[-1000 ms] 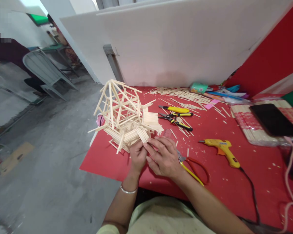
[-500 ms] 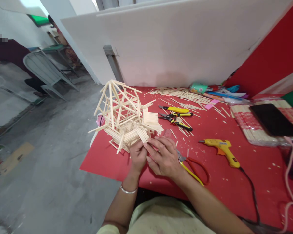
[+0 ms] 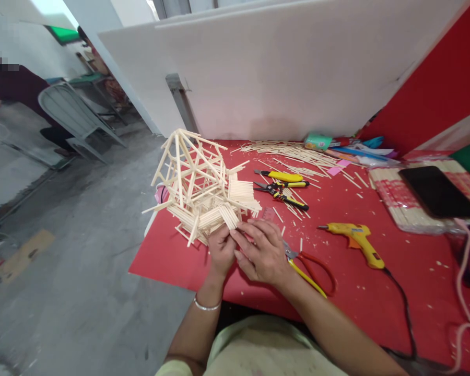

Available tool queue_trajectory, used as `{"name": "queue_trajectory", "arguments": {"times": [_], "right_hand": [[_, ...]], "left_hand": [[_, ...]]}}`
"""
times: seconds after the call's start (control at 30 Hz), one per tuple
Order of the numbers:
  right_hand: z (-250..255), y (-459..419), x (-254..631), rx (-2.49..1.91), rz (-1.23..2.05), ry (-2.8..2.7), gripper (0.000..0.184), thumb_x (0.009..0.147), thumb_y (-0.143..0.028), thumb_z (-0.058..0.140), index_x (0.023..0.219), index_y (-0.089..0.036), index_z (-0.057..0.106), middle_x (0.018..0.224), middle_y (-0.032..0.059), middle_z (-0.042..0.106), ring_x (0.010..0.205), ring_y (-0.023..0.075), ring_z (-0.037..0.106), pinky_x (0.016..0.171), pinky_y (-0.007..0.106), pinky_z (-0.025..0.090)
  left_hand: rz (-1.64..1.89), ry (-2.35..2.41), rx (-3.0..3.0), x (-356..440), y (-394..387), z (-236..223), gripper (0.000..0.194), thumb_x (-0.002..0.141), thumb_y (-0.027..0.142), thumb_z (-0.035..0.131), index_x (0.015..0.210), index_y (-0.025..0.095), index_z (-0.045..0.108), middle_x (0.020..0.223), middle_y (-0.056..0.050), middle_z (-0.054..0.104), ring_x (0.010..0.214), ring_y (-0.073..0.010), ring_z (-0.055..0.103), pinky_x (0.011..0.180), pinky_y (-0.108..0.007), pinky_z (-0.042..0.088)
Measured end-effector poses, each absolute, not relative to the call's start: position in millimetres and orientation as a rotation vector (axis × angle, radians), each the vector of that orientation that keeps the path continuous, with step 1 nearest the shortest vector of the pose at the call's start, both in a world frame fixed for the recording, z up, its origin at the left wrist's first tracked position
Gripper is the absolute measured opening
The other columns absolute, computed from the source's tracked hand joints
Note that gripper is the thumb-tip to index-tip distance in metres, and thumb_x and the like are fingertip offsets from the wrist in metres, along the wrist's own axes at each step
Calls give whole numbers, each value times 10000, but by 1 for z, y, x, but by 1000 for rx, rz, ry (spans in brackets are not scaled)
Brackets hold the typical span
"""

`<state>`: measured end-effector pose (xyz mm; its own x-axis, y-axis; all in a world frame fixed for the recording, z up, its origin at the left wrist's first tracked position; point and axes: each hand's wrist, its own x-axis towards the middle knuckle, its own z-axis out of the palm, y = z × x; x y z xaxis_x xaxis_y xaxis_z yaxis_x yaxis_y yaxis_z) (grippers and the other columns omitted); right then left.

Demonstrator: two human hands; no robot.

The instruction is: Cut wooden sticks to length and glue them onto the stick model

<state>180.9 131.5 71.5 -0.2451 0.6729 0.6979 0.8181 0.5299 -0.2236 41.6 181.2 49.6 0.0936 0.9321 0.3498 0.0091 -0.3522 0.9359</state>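
A frame model of thin wooden sticks (image 3: 194,169), with a pointed top, stands on the red table. At its near right corner, a small panel of sticks laid side by side (image 3: 227,214) slants down into my fingers. My left hand (image 3: 222,250) is closed around the panel's lower end. My right hand (image 3: 264,250) has its fingertips pressed together at the same end, touching the panel. The panel's lower edge is hidden by my fingers. Whether it touches the model I cannot tell. Beside my right hand lie red-and-yellow handled pliers (image 3: 311,274).
To the right are a yellow glue gun (image 3: 354,243) with a black cord and packed sticks (image 3: 399,209) under a phone (image 3: 441,191). A yellow cutter knife (image 3: 284,176), black-and-yellow snips (image 3: 285,196) and loose sticks (image 3: 290,154) lie behind. A white board (image 3: 278,73) borders the table.
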Motion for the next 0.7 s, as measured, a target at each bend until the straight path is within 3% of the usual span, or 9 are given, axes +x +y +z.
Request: {"name": "queue_trajectory", "arguments": {"times": [0.7], "right_hand": [[74, 131, 181, -1192, -252, -1988, 508, 885, -320, 635, 1378, -217, 574, 1339, 87, 637, 1254, 282, 503, 1099, 512, 395]], "left_hand": [[1369, 991, 1515, 41, 181, 48, 266, 897, 253, 579, 667, 152, 665, 623, 9, 593, 600, -122, 491, 617, -246, 416]]}}
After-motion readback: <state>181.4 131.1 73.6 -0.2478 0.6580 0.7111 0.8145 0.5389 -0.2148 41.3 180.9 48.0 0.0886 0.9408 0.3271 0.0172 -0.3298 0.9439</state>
